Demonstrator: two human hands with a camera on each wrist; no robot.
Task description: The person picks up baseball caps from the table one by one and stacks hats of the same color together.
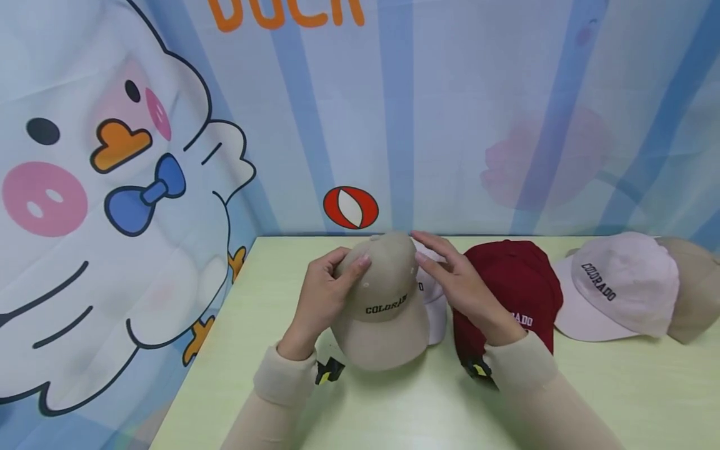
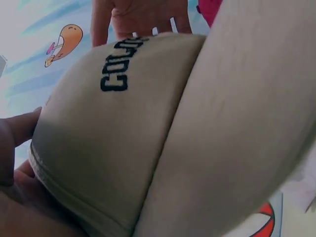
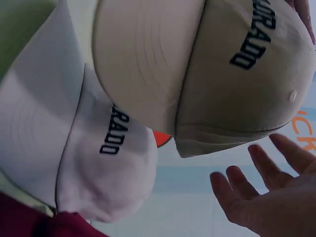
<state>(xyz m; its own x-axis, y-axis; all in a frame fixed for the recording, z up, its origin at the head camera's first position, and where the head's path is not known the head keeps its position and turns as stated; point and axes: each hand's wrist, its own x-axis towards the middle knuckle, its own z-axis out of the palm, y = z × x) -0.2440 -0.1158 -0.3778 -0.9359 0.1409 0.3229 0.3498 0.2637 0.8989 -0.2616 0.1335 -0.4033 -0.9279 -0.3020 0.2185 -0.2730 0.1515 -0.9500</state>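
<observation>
A khaki baseball cap [image 1: 385, 325] with dark COLORADO lettering is held up over the table, brim toward me. My left hand [image 1: 324, 294] grips its left side, the thumb on the crown and the fingers at the back edge. On the cap's other side my right hand [image 1: 461, 281] has its fingers spread, the fingertips right at the crown. In the right wrist view those fingers [image 3: 237, 182] are extended just below the khaki cap [image 3: 232, 84]. Partly hidden behind it is a white cap [image 3: 108, 153], also lettered.
A dark red cap [image 1: 506, 269] lies right of the white one, partly behind my right forearm. Farther right, a pale pink cap [image 1: 630, 287] overlaps another khaki cap [image 1: 700, 287]. A printed cloth backdrop [image 1: 450, 125] rises behind the pale green table [image 1: 236, 350].
</observation>
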